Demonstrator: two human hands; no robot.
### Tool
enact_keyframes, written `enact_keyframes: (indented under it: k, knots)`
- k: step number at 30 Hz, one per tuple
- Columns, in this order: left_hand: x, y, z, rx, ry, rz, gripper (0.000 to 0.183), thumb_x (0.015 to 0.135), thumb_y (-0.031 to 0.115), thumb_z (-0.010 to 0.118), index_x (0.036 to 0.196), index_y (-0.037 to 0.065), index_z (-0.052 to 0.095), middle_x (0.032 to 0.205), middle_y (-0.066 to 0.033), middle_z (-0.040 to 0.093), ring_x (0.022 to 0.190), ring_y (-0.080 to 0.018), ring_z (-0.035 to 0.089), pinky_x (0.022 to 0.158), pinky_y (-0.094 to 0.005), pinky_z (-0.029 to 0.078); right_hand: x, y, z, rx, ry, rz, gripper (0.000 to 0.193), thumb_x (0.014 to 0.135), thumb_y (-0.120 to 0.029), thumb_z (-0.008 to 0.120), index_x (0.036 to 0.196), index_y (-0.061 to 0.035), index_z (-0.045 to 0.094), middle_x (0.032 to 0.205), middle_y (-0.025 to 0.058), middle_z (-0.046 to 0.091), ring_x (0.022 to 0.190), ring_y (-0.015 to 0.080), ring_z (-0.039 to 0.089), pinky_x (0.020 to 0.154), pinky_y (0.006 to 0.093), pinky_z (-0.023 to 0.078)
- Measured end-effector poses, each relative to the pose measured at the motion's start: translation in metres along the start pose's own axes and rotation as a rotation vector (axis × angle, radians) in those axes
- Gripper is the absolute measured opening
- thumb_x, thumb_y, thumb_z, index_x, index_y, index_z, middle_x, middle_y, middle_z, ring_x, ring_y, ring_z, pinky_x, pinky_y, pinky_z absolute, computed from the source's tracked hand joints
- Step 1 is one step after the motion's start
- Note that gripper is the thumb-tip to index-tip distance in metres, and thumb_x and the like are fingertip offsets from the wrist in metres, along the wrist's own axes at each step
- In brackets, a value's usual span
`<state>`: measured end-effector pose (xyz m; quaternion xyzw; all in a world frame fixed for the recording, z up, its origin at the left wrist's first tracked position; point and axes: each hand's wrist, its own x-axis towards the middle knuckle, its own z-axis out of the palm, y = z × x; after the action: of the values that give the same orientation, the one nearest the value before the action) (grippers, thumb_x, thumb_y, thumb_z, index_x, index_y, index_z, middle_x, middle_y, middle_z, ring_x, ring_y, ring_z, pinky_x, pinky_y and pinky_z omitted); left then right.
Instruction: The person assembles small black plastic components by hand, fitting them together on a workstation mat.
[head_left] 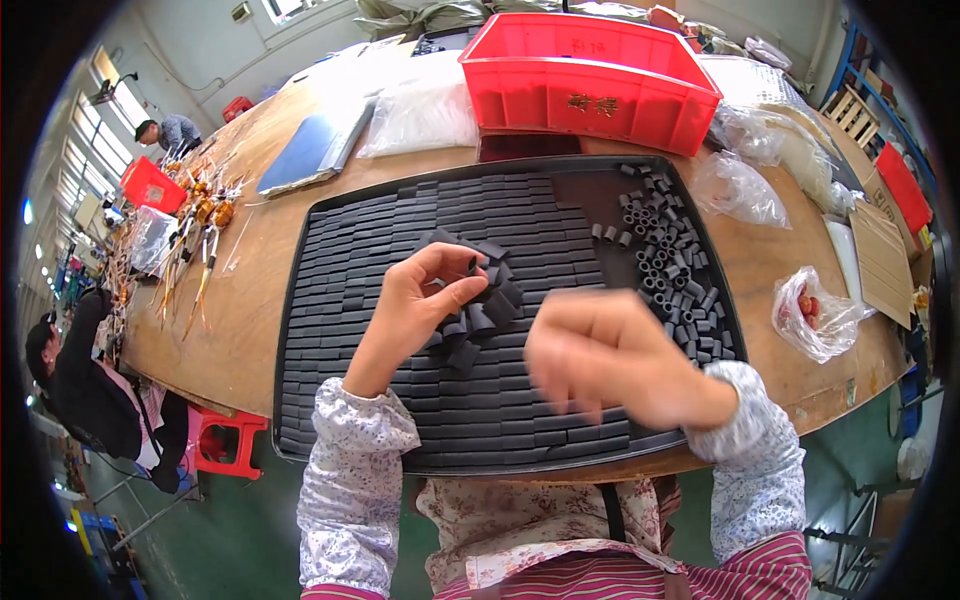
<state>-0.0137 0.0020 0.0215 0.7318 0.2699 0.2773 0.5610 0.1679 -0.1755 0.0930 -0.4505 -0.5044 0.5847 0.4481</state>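
Right hand [620, 355] blurs, its grasp unclear; left hand [420, 297] pinches a small black piece [473, 266]; I'd keep it light, loose black segments [484, 319] beside those fingers.

Pale wall [190, 40] behind; bright windows [124, 108] at left; green floor [210, 535]; brown table [240, 320]; red stool [235, 417] by its left edge; blue rack [848, 72], probably, at right.

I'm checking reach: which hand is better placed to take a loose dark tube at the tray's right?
Probably the right hand: though blurred, it is nearer the loose tubes; the left hand is farther off and pinches a small dark piece.
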Motion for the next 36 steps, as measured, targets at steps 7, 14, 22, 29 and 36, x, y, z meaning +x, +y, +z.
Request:
enact_keyframes:
  k: [7, 14, 22, 29, 36]
  knots:
    - [0.003, 0.001, 0.009, 0.057, -0.069, 0.009, 0.028, 0.093, 0.014, 0.073, 0.117, 0.002, 0.066, 0.1, -0.0011, 0.071, 0.087, -0.005, 0.064, 0.07, -0.0197, 0.049, -0.04, -0.002, 0.08, 0.649, -0.798, 0.376, 0.056, 0.109, -0.043, 0.037, 0.085, -0.0007, 0.064, 0.059, 0.0024, 0.054, 0.044, 0.0052, 0.039, 0.042, 0.0201, 0.029]
    - [0.003, -0.001, 0.01, 0.071, -0.101, 0.032, 0.027, 0.093, 0.013, 0.072, 0.117, 0.001, 0.066, 0.099, -0.0015, 0.069, 0.087, -0.0051, 0.063, 0.071, -0.0195, 0.049, -0.037, -0.002, 0.084, 0.681, -0.816, 0.437, 0.063, 0.109, -0.048, 0.031, 0.083, -0.0013, 0.064, 0.057, -0.0005, 0.052, 0.045, 0.0055, 0.04, 0.044, 0.0202, 0.031]
    - [0.003, 0.006, 0.008, 0.103, -0.055, 0.024, 0.026, 0.093, 0.013, 0.072, 0.116, 0.002, 0.066, 0.1, -0.0018, 0.07, 0.086, -0.0046, 0.061, 0.07, -0.0192, 0.049, -0.039, -0.002, 0.085, 0.66, -0.845, 0.39, 0.064, 0.109, -0.049, 0.03, 0.081, -0.0034, 0.066, 0.058, -0.0019, 0.051, 0.047, 0.0056, 0.04, 0.047, 0.0204, 0.031]
    - [0.003, 0.005, 0.004, 0.383, 0.03, 0.129, 0.025, 0.089, 0.013, 0.075, 0.111, 0.002, 0.069, 0.093, -0.0016, 0.071, 0.082, -0.0073, 0.064, 0.074, -0.0229, 0.052, -0.042, -0.001, 0.087, 0.658, -0.849, 0.362, 0.066, 0.109, -0.05, 0.029, 0.081, -0.004, 0.067, 0.06, -0.002, 0.052, 0.051, 0.0057, 0.041, 0.049, 0.0211, 0.032]
    - [0.005, -0.003, 0.008, 0.51, 0.042, 0.242, 0.029, 0.082, 0.01, 0.08, 0.109, 0.002, 0.07, 0.091, -0.0074, 0.073, 0.082, -0.015, 0.068, 0.078, -0.0283, 0.054, -0.044, -0.001, 0.087, 0.687, -0.842, 0.315, 0.066, 0.109, -0.05, 0.028, 0.081, -0.0046, 0.067, 0.062, -0.0022, 0.054, 0.053, 0.0056, 0.042, 0.051, 0.021, 0.033]
